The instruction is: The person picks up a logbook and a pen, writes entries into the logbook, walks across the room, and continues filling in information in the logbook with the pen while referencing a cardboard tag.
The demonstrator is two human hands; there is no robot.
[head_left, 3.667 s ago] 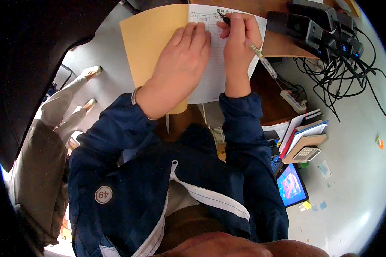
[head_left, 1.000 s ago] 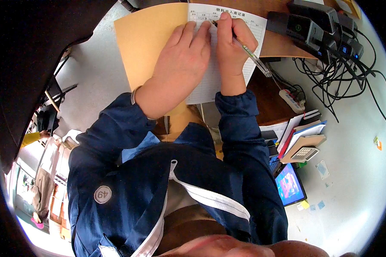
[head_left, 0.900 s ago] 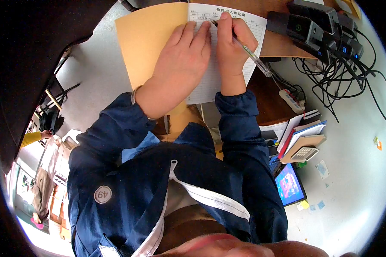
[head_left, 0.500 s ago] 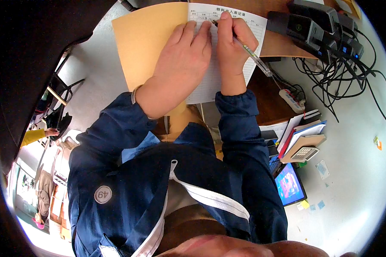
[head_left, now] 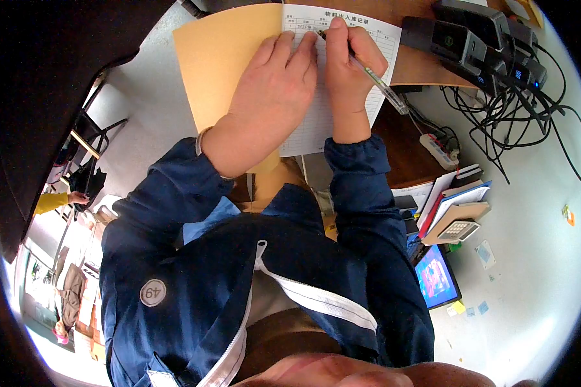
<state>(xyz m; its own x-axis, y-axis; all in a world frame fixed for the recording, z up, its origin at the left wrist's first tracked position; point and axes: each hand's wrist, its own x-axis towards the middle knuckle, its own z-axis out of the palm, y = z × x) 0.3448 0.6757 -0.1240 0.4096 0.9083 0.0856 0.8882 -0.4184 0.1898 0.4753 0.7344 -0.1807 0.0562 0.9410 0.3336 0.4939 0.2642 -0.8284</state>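
An opened record book lies at the top of the head view, with a tan cover (head_left: pixel 219 58) on the left and a white printed form page (head_left: pixel 303 129) on the right. My left hand (head_left: pixel 274 80) rests flat across the fold and the page, its fingers stretched toward the form's upper rows. A clear pen (head_left: pixel 384 90) is pinched in my right hand (head_left: pixel 348 64); its dark tip meets the page near the top row, beside some handwriting. Part of the form's heading is hidden behind my right thumb.
Black charging devices (head_left: pixel 461 45) with tangled cables (head_left: pixel 503 116) stand right of the book on the brown desk (head_left: pixel 426 68). Below are a power strip (head_left: pixel 439 151), upright folders (head_left: pixel 442 200), a calculator (head_left: pixel 459 229) and a lit screen (head_left: pixel 436 277). Another person's yellow sleeve (head_left: pixel 51 202) shows at far left.
My right hand and the pen have shifted very slightly along the top row. The tan cover's outer edge has moved a little to the right. The other person's sleeve moved slightly.
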